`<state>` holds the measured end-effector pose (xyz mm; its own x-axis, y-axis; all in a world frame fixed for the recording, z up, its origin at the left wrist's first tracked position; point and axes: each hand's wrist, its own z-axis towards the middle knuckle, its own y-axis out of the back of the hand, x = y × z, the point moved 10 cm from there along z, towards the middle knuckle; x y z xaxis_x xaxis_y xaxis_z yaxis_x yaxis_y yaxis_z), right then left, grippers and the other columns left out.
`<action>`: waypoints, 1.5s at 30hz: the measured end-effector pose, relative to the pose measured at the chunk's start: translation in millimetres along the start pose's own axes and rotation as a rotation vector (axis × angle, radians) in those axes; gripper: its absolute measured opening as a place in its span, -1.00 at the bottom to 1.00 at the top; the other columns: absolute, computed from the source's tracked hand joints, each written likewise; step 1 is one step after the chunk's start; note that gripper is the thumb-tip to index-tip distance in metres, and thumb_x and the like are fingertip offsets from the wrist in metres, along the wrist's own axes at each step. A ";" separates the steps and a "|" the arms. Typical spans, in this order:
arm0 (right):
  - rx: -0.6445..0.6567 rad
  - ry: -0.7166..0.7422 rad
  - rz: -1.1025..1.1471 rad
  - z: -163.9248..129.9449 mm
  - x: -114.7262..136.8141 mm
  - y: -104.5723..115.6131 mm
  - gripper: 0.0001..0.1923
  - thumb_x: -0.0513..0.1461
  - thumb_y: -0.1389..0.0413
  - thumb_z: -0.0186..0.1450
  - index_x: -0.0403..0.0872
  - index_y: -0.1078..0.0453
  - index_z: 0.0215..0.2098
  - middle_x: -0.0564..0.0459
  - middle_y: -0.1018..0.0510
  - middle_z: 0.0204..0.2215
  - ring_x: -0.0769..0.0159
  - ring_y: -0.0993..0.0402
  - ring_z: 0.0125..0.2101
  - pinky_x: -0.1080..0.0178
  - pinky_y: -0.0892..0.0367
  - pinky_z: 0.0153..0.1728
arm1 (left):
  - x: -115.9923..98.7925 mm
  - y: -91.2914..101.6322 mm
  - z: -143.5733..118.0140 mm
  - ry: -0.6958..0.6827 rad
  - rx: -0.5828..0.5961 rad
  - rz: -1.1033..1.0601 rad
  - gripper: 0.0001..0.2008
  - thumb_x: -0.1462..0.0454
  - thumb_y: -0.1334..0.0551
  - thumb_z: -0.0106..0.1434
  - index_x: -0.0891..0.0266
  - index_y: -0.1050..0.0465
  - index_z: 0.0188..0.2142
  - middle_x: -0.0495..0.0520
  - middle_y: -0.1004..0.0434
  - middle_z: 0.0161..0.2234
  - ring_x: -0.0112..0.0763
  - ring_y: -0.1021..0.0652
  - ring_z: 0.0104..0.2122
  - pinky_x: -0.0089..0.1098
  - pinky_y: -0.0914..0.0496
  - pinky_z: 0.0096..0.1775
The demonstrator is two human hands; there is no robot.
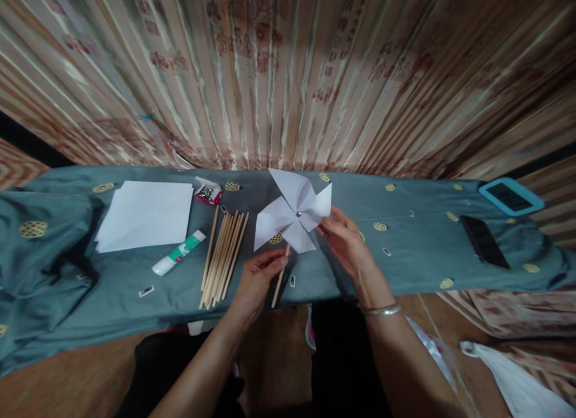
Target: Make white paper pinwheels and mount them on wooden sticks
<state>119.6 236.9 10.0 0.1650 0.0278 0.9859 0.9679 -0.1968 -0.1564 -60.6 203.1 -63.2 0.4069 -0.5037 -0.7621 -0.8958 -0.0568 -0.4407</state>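
Note:
A white paper pinwheel [292, 211] with a silver pin at its centre is fixed to a thin wooden stick [279, 281] and is held above the teal cloth [405, 250]. My left hand [256, 280] pinches the stick just below the paper vanes. My right hand [346, 241] touches the right vane with its fingertips. A silver bangle sits on my right wrist.
A bundle of wooden sticks [224, 256] lies left of my left hand. Further left are a glue tube [179, 260], a stack of white paper [146, 214] and a small box of pins [207, 193]. A black phone [485, 241] and a blue-framed device [510, 196] lie at right.

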 end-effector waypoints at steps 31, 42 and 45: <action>0.004 -0.161 0.198 -10.1 -10.0 -13.9 -0.67 -0.21 -0.42 -0.10 -0.04 -0.54 -0.35 0.10 -0.68 -0.35 0.34 -0.55 -0.36 0.30 -0.43 -0.27 | -4.0 -3.4 1.4 -0.062 -0.005 0.145 -0.68 0.17 -0.51 -0.27 0.23 -0.64 -0.46 0.06 -0.64 -0.46 -0.40 -0.52 -0.45 -0.41 -0.38 -0.35; -0.038 -0.246 0.237 -12.6 -22.3 -13.1 -0.73 -0.21 -0.45 -0.17 -0.05 -0.53 -0.51 0.14 -0.64 -0.49 0.44 -0.48 -0.51 0.40 -0.40 -0.48 | -6.5 -4.5 3.0 -0.113 0.011 0.207 -0.74 0.18 -0.47 -0.20 0.21 -0.65 -0.44 0.06 -0.66 -0.42 -0.37 -0.54 -0.41 -0.39 -0.38 -0.27; -0.031 -0.269 0.257 -13.5 -25.3 -15.6 -0.73 -0.22 -0.45 -0.16 -0.05 -0.55 -0.48 0.13 -0.65 -0.47 0.43 -0.49 -0.49 0.38 -0.42 -0.46 | -9.6 -5.8 2.4 -0.146 0.025 0.218 -0.75 0.19 -0.46 -0.17 0.20 -0.65 -0.43 0.05 -0.65 -0.41 -0.35 -0.54 -0.37 -0.37 -0.38 -0.21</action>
<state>97.8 226.0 -11.7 0.4500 0.2290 0.8632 0.8827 -0.2605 -0.3911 -58.8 210.3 -54.5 0.2275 -0.3717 -0.9001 -0.9613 0.0618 -0.2685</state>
